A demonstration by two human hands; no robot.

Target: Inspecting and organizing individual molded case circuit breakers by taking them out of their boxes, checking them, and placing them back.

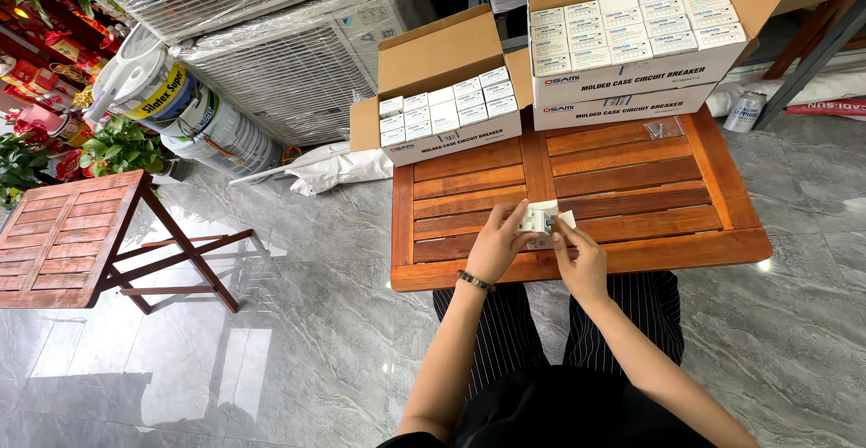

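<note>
Fingers: left hand (495,248) and right hand (580,260) both pinch a small white box (541,220) (flap open).
Box: just above the wooden counter (631,177), near edge.
Cartons: two open cartons (622,42) at back.

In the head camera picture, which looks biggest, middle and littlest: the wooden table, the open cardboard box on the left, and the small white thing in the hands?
1. Wooden table: biggest.
2. Open cardboard box: middle, though it sits farther from the camera.
3. Small white thing, held by left hand and right hand: littlest.
</note>
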